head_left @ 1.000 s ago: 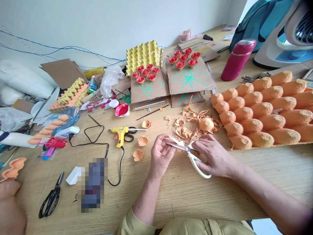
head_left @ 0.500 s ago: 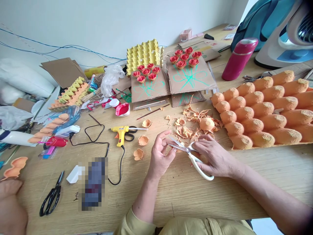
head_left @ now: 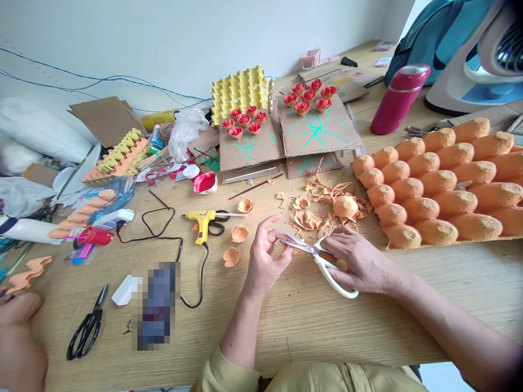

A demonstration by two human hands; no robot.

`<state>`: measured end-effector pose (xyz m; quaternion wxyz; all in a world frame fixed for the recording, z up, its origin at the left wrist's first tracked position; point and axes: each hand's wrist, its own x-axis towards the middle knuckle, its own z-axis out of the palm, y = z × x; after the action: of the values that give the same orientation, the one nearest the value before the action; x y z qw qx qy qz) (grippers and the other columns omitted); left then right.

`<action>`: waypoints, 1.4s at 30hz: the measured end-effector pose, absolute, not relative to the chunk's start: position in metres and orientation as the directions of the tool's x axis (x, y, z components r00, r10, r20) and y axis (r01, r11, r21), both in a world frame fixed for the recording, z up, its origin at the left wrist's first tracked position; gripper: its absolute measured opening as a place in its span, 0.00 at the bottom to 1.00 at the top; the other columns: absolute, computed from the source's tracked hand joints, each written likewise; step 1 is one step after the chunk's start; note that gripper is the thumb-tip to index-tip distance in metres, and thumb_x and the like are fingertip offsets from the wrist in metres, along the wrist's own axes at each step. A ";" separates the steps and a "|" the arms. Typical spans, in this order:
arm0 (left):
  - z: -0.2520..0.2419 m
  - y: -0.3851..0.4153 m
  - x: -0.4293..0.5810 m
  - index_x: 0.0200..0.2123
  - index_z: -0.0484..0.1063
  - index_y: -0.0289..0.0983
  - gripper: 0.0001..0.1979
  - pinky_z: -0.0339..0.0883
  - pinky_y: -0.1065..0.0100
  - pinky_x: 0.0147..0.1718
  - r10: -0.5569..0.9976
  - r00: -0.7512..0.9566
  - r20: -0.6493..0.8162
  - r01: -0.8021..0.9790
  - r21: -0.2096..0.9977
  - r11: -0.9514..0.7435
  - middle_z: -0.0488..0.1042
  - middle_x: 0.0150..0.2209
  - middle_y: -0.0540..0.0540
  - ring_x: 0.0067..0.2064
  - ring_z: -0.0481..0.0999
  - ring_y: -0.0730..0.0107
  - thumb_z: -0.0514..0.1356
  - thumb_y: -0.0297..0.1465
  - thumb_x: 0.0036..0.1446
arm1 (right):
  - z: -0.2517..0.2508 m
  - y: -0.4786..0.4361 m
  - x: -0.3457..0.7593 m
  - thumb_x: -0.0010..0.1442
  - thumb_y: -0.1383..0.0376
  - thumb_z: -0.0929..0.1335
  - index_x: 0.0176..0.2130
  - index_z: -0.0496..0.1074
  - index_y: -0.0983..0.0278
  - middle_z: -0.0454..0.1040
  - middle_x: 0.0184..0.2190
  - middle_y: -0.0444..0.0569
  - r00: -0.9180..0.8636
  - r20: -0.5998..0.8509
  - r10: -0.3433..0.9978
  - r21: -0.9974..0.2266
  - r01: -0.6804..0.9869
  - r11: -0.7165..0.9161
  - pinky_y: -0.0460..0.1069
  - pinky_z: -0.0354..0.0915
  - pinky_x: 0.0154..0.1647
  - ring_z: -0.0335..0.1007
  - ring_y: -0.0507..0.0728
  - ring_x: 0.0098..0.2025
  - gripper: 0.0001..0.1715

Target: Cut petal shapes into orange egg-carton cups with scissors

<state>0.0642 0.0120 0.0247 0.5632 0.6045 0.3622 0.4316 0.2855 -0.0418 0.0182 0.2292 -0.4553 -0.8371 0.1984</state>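
Observation:
My right hand [head_left: 355,258] grips a pair of white-handled scissors [head_left: 337,280], its blades parted and pointing left. At the blade tips my left hand [head_left: 267,253] is closed in a pinch; whatever sits between its fingers is mostly hidden. Left of that hand, cut egg-carton cups lie in a column: an upper cup [head_left: 245,206], a middle cup [head_left: 239,234] and a lower, petal-shaped cup [head_left: 231,257]. Orange carton scraps [head_left: 310,218] are heaped just beyond the scissors, with one whole cup [head_left: 345,207] among them.
A large orange egg tray [head_left: 441,190] fills the right side. Left lie a yellow glue gun [head_left: 202,223] with its cord and black scissors [head_left: 86,326]. Cardboard panels with red flowers [head_left: 318,130] stand behind. Another person's hand [head_left: 18,310] holds a carton strip at the left edge.
My hands and the scissors have hardly moved; the blades look slightly closer together. At the left edge, the other person's hand and carton strip have shifted and turned.

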 end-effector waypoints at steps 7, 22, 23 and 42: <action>0.023 0.016 0.062 0.60 0.61 0.41 0.30 0.68 0.64 0.48 0.923 0.379 0.071 -0.022 0.997 -0.068 0.75 0.33 0.50 0.38 0.76 0.69 0.64 0.25 0.55 | 0.017 -0.041 0.286 0.67 0.55 0.63 0.33 0.64 0.61 0.68 0.27 0.47 -0.488 0.169 0.856 -0.534 0.685 0.496 0.51 0.58 0.38 0.62 0.57 0.31 0.15; 0.024 0.013 0.069 0.58 0.63 0.40 0.32 0.67 0.69 0.38 0.862 0.497 -0.103 -0.176 0.960 0.216 0.73 0.33 0.50 0.35 0.72 0.72 0.70 0.31 0.50 | 0.019 -0.040 0.284 0.63 0.54 0.69 0.32 0.68 0.61 0.70 0.28 0.44 -0.143 0.107 0.984 -0.885 0.438 0.160 0.48 0.61 0.29 0.63 0.54 0.29 0.15; 0.023 0.012 0.070 0.58 0.64 0.40 0.33 0.67 0.69 0.37 0.853 0.510 -0.111 -0.169 0.959 0.226 0.73 0.34 0.50 0.35 0.73 0.72 0.71 0.31 0.50 | 0.020 -0.040 0.283 0.61 0.53 0.70 0.33 0.68 0.61 0.71 0.30 0.45 -0.131 0.103 0.986 -0.915 0.377 0.146 0.49 0.63 0.31 0.65 0.55 0.32 0.15; 0.012 0.004 0.082 0.54 0.69 0.38 0.23 0.59 0.73 0.29 0.806 0.580 -0.116 -0.091 0.974 0.206 0.68 0.30 0.51 0.29 0.65 0.75 0.66 0.36 0.56 | 0.010 -0.042 0.267 0.56 0.53 0.75 0.39 0.67 0.61 0.69 0.32 0.44 -0.157 -0.011 0.987 -1.000 -0.015 -0.013 0.48 0.63 0.32 0.64 0.54 0.32 0.19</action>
<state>0.0817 0.0036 0.0120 0.7035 0.5435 0.3289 0.3187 0.2669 -0.0421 0.0096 0.4599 -0.4579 -0.5309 0.5449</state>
